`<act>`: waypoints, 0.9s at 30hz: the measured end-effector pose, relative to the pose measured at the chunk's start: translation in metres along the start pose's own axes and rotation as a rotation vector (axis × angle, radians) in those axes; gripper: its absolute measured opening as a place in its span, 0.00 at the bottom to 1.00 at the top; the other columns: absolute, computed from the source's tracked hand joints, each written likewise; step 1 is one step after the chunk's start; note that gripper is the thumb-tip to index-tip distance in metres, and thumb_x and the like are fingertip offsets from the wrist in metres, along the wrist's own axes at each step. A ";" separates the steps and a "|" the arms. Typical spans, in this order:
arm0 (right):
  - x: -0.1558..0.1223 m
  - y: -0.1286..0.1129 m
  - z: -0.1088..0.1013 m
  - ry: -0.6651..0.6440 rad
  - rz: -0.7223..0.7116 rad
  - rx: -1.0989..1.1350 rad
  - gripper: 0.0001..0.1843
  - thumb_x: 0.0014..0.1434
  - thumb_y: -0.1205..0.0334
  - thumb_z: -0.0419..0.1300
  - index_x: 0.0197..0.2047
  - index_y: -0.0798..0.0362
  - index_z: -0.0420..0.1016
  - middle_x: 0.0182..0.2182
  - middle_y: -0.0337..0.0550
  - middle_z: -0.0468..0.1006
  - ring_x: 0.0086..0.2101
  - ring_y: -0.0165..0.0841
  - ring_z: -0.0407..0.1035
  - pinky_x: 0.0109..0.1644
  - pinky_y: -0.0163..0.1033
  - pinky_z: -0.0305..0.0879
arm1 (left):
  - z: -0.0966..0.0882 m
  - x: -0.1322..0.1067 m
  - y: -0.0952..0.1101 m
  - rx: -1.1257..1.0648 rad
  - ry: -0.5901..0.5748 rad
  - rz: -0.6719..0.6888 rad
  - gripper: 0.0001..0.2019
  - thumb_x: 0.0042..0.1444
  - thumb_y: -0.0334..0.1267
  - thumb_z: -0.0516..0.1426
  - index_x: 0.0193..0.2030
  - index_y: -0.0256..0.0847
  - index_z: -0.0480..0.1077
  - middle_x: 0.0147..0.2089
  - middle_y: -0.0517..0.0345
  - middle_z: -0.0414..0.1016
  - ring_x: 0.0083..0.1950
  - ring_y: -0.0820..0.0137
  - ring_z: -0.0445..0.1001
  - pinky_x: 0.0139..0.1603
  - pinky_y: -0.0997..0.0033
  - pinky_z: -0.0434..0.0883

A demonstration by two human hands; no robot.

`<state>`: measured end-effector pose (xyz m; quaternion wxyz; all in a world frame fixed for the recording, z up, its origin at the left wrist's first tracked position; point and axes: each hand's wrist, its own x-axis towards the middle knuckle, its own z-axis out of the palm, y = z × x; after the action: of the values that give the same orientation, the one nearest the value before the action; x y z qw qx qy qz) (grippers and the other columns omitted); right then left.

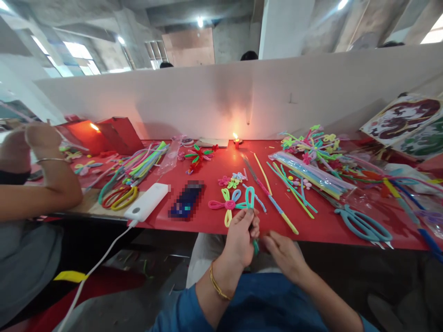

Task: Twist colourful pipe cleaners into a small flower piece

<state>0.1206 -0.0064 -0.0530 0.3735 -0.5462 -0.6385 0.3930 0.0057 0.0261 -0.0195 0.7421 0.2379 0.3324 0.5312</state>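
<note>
The left hand (242, 235) has its fingers clamped on a pipe-cleaner flower (229, 204) at the near edge of the red worktop (207, 219). The right hand (284, 251) rests just beside it with fingers curled, but whether they grip anything cannot be told. Scissors (363, 224) lie further right.

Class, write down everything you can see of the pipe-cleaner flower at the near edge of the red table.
The pipe-cleaner flower is fuzzy wire bent into looped petals: pink, yellow-green, pale blue and teal, round a pink coiled centre. It lies flat on the red table at its near edge. The left hand pinches its teal end; a teal tail shows below, beside the right hand.
</note>
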 end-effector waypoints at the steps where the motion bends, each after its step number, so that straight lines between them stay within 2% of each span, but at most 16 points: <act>1: 0.003 -0.001 -0.007 0.061 0.011 0.077 0.18 0.57 0.50 0.48 0.24 0.53 0.68 0.21 0.41 0.71 0.24 0.32 0.65 0.29 0.36 0.61 | 0.000 -0.002 -0.002 0.039 -0.029 -0.018 0.11 0.44 0.40 0.59 0.27 0.35 0.63 0.17 0.68 0.59 0.15 0.85 0.51 0.17 0.81 0.47; 3: 0.010 -0.006 -0.022 0.166 0.054 0.319 0.19 0.54 0.47 0.51 0.36 0.54 0.71 0.31 0.45 0.75 0.33 0.35 0.68 0.35 0.38 0.64 | 0.001 -0.008 -0.006 0.108 -0.105 -0.069 0.12 0.45 0.42 0.59 0.27 0.35 0.64 0.17 0.68 0.58 0.15 0.85 0.50 0.17 0.80 0.46; 5: 0.015 -0.015 -0.033 0.140 0.065 0.540 0.21 0.53 0.45 0.53 0.40 0.53 0.71 0.36 0.46 0.75 0.37 0.36 0.68 0.38 0.39 0.64 | 0.004 -0.014 -0.010 0.150 -0.187 -0.131 0.12 0.45 0.43 0.58 0.26 0.34 0.64 0.16 0.67 0.58 0.15 0.84 0.50 0.17 0.79 0.44; 8: 0.016 -0.026 -0.038 -0.004 0.129 0.745 0.21 0.51 0.44 0.54 0.37 0.52 0.73 0.34 0.47 0.77 0.33 0.35 0.70 0.35 0.39 0.65 | 0.007 -0.020 -0.013 0.165 -0.274 -0.224 0.13 0.44 0.44 0.59 0.25 0.34 0.65 0.16 0.67 0.58 0.15 0.84 0.49 0.17 0.77 0.42; 11: 0.013 -0.030 -0.036 -0.039 0.170 0.860 0.19 0.48 0.44 0.58 0.33 0.52 0.75 0.29 0.46 0.77 0.30 0.35 0.70 0.32 0.38 0.65 | 0.007 -0.023 -0.013 0.160 -0.330 -0.295 0.14 0.44 0.44 0.59 0.26 0.33 0.65 0.16 0.67 0.57 0.14 0.84 0.49 0.18 0.76 0.42; 18: 0.010 -0.032 -0.037 0.016 0.141 0.970 0.11 0.45 0.53 0.63 0.28 0.51 0.74 0.24 0.41 0.74 0.31 0.34 0.70 0.20 0.30 0.60 | 0.005 -0.025 -0.013 0.166 -0.340 -0.313 0.13 0.45 0.44 0.59 0.26 0.34 0.65 0.16 0.66 0.58 0.15 0.84 0.50 0.17 0.77 0.43; 22: 0.009 -0.033 -0.037 0.103 0.081 0.942 0.08 0.47 0.56 0.63 0.24 0.51 0.73 0.20 0.37 0.69 0.35 0.34 0.69 0.29 0.33 0.65 | 0.005 -0.026 -0.018 0.210 -0.335 -0.275 0.13 0.46 0.44 0.58 0.26 0.33 0.66 0.16 0.65 0.59 0.16 0.82 0.53 0.17 0.77 0.44; 27: 0.011 -0.030 -0.028 0.281 0.022 0.933 0.08 0.46 0.56 0.64 0.23 0.50 0.73 0.19 0.35 0.68 0.32 0.32 0.69 0.36 0.37 0.66 | 0.000 -0.027 -0.028 0.234 -0.315 -0.245 0.15 0.46 0.46 0.58 0.26 0.33 0.66 0.15 0.67 0.56 0.16 0.82 0.50 0.18 0.76 0.43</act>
<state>0.1331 0.0041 -0.0138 0.6569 -0.3751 -0.3318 0.5636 0.0177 -0.0083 -0.0323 0.8111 0.3602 0.2980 0.3514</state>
